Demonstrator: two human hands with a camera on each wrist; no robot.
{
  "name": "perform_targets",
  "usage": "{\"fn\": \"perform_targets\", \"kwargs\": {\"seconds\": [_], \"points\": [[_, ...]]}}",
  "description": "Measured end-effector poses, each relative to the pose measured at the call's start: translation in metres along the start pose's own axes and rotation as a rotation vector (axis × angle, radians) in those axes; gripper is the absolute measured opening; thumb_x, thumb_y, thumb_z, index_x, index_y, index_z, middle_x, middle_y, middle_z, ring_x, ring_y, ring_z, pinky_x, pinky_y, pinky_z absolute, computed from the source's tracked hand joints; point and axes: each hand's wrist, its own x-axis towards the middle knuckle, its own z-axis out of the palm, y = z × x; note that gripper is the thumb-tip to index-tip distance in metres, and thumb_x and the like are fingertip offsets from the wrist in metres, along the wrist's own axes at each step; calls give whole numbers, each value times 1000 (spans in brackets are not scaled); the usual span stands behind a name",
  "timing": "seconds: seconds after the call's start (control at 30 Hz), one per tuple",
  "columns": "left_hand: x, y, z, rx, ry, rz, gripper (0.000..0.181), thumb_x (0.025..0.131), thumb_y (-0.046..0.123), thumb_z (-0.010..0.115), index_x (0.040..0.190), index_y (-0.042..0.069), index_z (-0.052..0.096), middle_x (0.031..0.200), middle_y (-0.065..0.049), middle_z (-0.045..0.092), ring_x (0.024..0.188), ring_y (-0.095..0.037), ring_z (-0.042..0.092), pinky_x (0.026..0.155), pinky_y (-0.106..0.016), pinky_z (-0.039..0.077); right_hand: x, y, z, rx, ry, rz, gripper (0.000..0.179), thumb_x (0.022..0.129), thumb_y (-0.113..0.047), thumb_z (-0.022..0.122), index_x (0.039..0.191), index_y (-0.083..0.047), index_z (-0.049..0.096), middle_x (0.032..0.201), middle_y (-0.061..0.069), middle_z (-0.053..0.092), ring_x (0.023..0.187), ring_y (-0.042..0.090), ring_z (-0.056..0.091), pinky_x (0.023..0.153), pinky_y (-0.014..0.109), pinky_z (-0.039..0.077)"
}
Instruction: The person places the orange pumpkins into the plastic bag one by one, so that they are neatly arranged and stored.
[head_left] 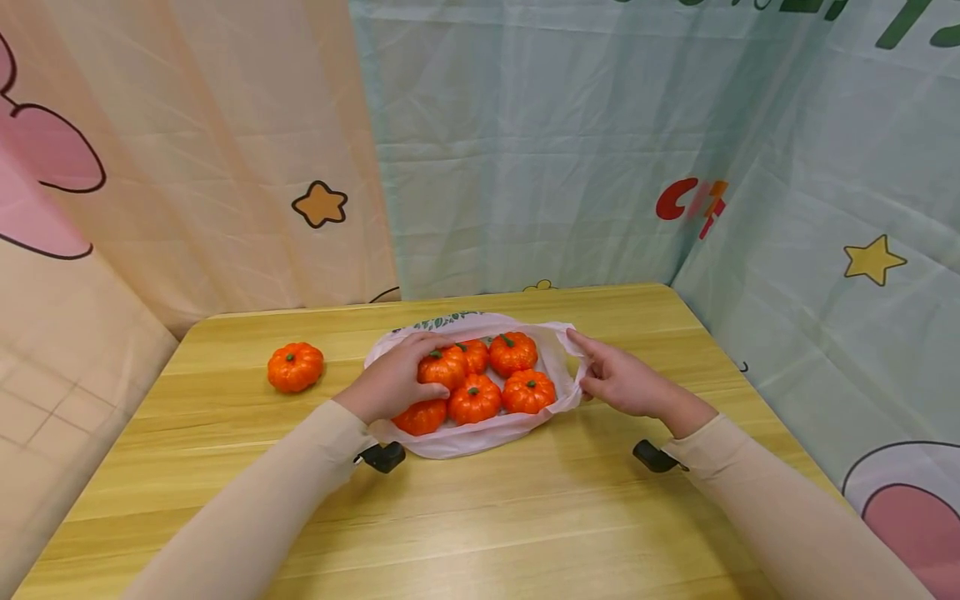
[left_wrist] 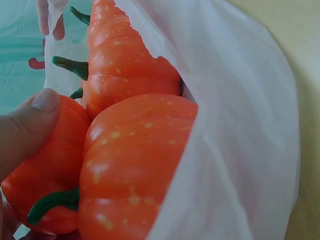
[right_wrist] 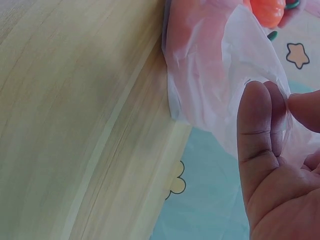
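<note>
A thin whitish plastic bag (head_left: 480, 439) lies on the table with its mouth spread open, and several small orange pumpkins with green stems sit inside it. At the bag's left side my left hand (head_left: 393, 379) grips one pumpkin (head_left: 444, 368) that rests among the others. In the left wrist view the thumb (left_wrist: 30, 125) lies along that pumpkin, beside a nearer pumpkin (left_wrist: 135, 165) partly covered by the bag. My right hand (head_left: 626, 379) pinches the bag's right rim between thumb and fingers; the right wrist view shows the plastic (right_wrist: 255, 45) pulled up there.
One more orange pumpkin (head_left: 296, 367) sits alone on the wooden table (head_left: 510, 525), left of the bag. Printed curtains (head_left: 525, 167) hang behind the table and along both sides. A black wrist camera (head_left: 384, 457) is worn under each forearm.
</note>
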Motion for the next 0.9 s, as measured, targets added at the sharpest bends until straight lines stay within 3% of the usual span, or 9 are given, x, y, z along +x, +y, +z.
{"fn": "perform_targets", "kwargs": {"seconds": [0.9], "points": [[3,-2,1,8,-4,-11,76,90,30,85,157,21,49,161,-10,46,144,-36,50,122,-55,41,0,0,1,-8,3,6,81,101,2,60,168,-4,16,83,9,59,65,16,45,59,23,47]]}}
